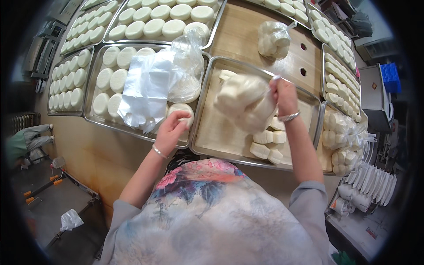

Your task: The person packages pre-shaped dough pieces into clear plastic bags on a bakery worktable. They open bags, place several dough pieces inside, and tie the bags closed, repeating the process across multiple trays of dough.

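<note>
My right hand [285, 96] grips the gathered neck of a clear plastic bag of white steamed buns [245, 99], blurred by motion. The bag hangs over a metal tray [218, 139], where several loose block-shaped buns [265, 142] lie beneath my wrist and one more shows at the upper left. My left hand [169, 132] is in front of a round white bun [181, 109] in the neighbouring tray [132, 130]. Its fingers are loosely curved and hold nothing visible. A stack of flat plastic bags [147, 87] and a crumpled clear bag [187, 66] lie over that tray's round buns.
A tied bag of buns [275, 39] stands on a wooden board [238, 29] with round holes. More filled bags [341, 132] sit at the right. Trays of round buns [162, 16] line the back and left. Cut buns fill a right-hand tray [341, 86].
</note>
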The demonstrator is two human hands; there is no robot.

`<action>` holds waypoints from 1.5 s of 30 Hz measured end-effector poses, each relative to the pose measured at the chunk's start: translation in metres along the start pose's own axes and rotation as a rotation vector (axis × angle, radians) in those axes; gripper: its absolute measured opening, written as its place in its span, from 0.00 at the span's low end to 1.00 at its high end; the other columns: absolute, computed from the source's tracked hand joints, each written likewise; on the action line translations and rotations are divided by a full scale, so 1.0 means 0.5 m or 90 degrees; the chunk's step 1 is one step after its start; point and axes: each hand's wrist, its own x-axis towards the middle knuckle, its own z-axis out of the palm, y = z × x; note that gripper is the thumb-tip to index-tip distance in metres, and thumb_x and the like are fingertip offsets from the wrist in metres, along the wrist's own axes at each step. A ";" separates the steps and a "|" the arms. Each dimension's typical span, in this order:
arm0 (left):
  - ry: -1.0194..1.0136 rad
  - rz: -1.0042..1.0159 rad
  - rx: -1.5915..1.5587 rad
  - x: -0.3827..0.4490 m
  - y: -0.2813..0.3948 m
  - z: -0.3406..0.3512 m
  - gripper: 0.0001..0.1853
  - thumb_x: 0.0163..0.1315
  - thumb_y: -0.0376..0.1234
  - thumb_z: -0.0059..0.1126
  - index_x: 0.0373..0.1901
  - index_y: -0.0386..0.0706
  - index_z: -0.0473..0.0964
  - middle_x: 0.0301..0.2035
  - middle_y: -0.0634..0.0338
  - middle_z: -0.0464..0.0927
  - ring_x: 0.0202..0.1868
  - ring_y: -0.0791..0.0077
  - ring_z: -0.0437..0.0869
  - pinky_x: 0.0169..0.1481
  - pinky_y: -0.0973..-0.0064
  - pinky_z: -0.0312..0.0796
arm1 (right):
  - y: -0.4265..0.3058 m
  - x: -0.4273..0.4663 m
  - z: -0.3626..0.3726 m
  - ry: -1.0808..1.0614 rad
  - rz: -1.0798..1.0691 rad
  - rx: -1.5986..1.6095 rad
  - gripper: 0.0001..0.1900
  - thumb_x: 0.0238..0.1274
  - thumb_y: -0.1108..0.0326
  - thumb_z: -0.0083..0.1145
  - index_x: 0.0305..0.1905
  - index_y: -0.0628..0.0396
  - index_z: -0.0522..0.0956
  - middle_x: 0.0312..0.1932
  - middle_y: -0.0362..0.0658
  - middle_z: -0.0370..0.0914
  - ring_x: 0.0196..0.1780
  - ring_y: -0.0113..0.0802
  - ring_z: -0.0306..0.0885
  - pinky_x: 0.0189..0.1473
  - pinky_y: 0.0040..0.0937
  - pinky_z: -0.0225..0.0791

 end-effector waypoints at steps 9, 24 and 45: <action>0.078 -0.130 -0.049 -0.084 -0.059 -0.125 0.10 0.68 0.32 0.50 0.48 0.41 0.74 0.44 0.63 0.81 0.37 0.85 0.75 0.42 0.85 0.67 | -0.051 0.316 0.047 0.116 -0.107 0.012 0.16 0.64 0.65 0.43 0.23 0.56 0.77 0.14 0.38 0.69 0.15 0.26 0.64 0.18 0.28 0.57; -0.153 -0.172 -0.047 0.013 -0.036 -0.132 0.11 0.69 0.32 0.49 0.50 0.39 0.74 0.45 0.63 0.80 0.40 0.82 0.76 0.46 0.83 0.67 | 0.090 0.181 -0.055 0.005 -0.114 -0.359 0.12 0.68 0.66 0.50 0.46 0.59 0.81 0.39 0.40 0.83 0.39 0.24 0.79 0.41 0.22 0.71; -0.191 -0.112 0.360 0.128 -0.227 0.487 0.22 0.55 0.37 0.66 0.48 0.36 0.71 0.40 0.53 0.75 0.36 0.70 0.79 0.43 0.73 0.74 | 0.403 -0.258 -0.312 -0.027 0.182 -0.245 0.31 0.48 0.69 0.68 0.59 0.55 0.67 0.51 0.47 0.71 0.47 0.35 0.73 0.48 0.32 0.73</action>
